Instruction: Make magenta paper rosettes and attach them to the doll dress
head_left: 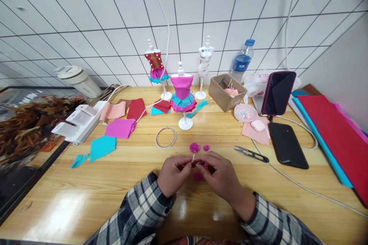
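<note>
My left hand (177, 174) is closed in a pinch on a thin pale stick (193, 157). At the stick's far end shows a pleated magenta rosette (194, 147); whether the two are joined I cannot tell. My right hand (220, 174) is closed too, its fingertips pressed together right beside the left ones, and what they grip is hidden. A smaller magenta rosette (206, 148) lies on the table just beyond the right fingers. Under the right hand a magenta piece (198, 176) is partly covered.
A small dress form in a pink-and-turquoise dress (182, 88) stands ahead, with two more behind. Thread snips (251, 154), a black phone (288, 145), a bead bowl (245, 112) and a cardboard box (227, 92) are right. A metal ring (166, 138) and folded turquoise sheet (102, 148) lie left.
</note>
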A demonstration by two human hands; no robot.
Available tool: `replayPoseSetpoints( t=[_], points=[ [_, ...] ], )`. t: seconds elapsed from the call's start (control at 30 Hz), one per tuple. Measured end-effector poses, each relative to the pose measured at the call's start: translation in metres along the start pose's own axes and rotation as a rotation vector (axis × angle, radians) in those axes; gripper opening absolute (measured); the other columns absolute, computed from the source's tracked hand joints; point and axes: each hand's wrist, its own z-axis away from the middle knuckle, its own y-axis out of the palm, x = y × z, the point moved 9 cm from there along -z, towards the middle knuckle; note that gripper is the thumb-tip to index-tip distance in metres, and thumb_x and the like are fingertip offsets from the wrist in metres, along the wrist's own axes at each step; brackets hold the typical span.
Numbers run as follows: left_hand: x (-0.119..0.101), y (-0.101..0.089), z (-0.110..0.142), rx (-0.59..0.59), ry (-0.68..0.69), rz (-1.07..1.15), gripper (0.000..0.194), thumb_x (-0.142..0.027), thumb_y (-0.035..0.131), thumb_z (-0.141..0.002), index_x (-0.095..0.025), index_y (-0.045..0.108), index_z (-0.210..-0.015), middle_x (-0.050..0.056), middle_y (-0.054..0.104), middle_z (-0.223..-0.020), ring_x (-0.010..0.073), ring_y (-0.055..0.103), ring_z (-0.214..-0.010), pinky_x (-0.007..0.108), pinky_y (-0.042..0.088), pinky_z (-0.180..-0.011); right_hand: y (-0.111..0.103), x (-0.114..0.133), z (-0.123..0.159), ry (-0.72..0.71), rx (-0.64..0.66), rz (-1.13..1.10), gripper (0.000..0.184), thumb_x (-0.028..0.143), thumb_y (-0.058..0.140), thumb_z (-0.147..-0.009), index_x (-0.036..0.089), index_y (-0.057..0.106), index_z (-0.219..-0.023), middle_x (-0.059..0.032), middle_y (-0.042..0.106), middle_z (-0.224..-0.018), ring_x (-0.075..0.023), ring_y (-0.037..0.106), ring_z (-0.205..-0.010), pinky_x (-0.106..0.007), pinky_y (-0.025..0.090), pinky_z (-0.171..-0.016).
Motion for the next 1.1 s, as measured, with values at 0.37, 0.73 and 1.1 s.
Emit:
replayPoseSetpoints(
  t=[0.37,0.73,1.1],
  points=[
    [0.001,0.005,0.000,0.037,0.017,0.046,0.022,-0.027,0.058,-0.085,-0.016,0.077,-0.090,0.007,0.077,-0.085,0.0178,0.071,-0.078,0.024,0.053,-0.071,-0.002,-0.006,0.001,0.024,-0.021,0.064,0.019,0.017,0.058,-0.086,0.025,0.067,-0.101,-0.0022,0.070,-0.094,-0.0163,0.065,-0.084,-0.028,0.051,-0.074],
    [0.004,0.000,0.000,-0.021,-0.006,0.021,0.028,-0.011,0.051,-0.076,-0.016,0.077,-0.086,0.005,0.076,-0.076,0.0157,0.070,-0.071,0.023,0.053,-0.068,0.004,-0.004,0.003,-0.005,0.044,0.007,0.025,0.014,0.056,-0.086,0.025,0.065,-0.108,-0.0017,0.069,-0.097,-0.0142,0.064,-0.084,-0.027,0.051,-0.077],
    [0.000,0.009,-0.001,0.061,-0.006,0.128,0.026,-0.023,0.057,-0.085,-0.019,0.074,-0.104,0.008,0.075,-0.104,0.0200,0.070,-0.097,0.029,0.053,-0.088,-0.007,-0.001,0.002,0.014,-0.064,0.106,0.026,0.019,0.057,-0.086,0.022,0.060,-0.112,-0.0042,0.067,-0.094,-0.0152,0.063,-0.075,-0.028,0.051,-0.070]
  ],
)
